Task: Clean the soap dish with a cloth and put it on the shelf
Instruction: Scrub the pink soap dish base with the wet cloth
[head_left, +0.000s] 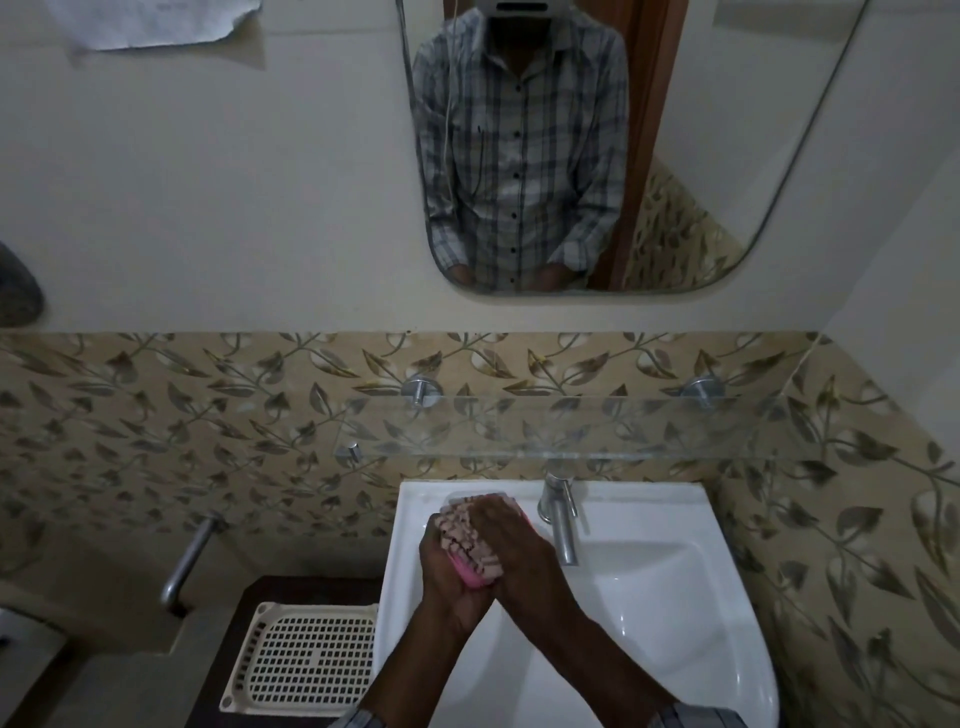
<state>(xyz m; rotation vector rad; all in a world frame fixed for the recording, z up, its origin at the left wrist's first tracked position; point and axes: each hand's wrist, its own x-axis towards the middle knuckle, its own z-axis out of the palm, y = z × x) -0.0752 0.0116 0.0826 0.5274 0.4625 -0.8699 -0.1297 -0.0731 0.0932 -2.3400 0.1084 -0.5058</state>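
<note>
Gripping a pink soap dish (470, 576) over the white sink (675, 597), left hand (441, 566) holds it underneath; right hand (511, 545) presses a patterned cloth (465, 535) onto it, below glass shelf (571, 431).

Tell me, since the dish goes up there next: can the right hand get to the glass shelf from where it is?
Probably yes. The right hand is over the sink, with the glass shelf just above and beyond, nothing standing on it. Only the tap rises nearby.

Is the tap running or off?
Off, apparently: no water stream shows below the tap spout, and the sink basin looks dry.
</note>
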